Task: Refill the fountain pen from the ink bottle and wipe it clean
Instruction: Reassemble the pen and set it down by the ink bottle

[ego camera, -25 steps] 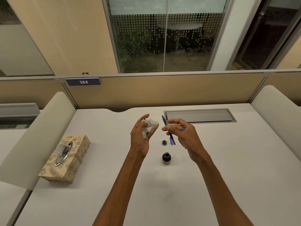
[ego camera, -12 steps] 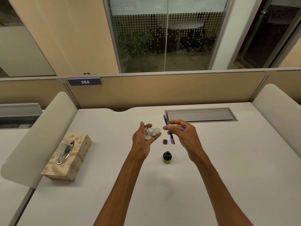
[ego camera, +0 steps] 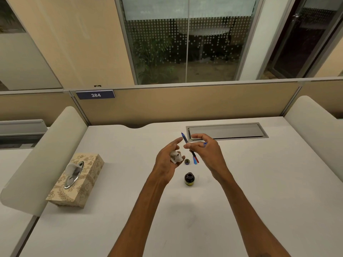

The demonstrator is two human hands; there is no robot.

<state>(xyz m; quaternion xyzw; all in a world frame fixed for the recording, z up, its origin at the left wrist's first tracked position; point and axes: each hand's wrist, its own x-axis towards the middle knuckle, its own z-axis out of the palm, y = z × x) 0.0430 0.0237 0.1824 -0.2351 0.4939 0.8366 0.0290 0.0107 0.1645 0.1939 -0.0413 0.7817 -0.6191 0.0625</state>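
My right hand (ego camera: 207, 151) pinches the blue fountain pen (ego camera: 185, 139) between thumb and fingers, nib tilted up and to the left. Close beside it, my left hand (ego camera: 167, 160) is curled around a crumpled white tissue (ego camera: 176, 156), with its index finger stretched toward the pen. The small dark ink bottle (ego camera: 189, 179) stands uncapped on the white desk (ego camera: 259, 191), just below and between my hands. Its round cap (ego camera: 186, 161) lies on the desk a little beyond it. A blue and red pen part (ego camera: 195, 160) shows below my right fingers.
A patterned tissue box (ego camera: 76, 180) with a tissue sticking out sits on the left of the desk. A grey cable hatch (ego camera: 227, 131) is set into the desk at the back right. Rounded side dividers (ego camera: 46, 154) flank the desk.
My left hand has closed tighter around the tissue and moved nearer the pen, index finger reaching toward it. My right hand holds the pen in nearly the same place.
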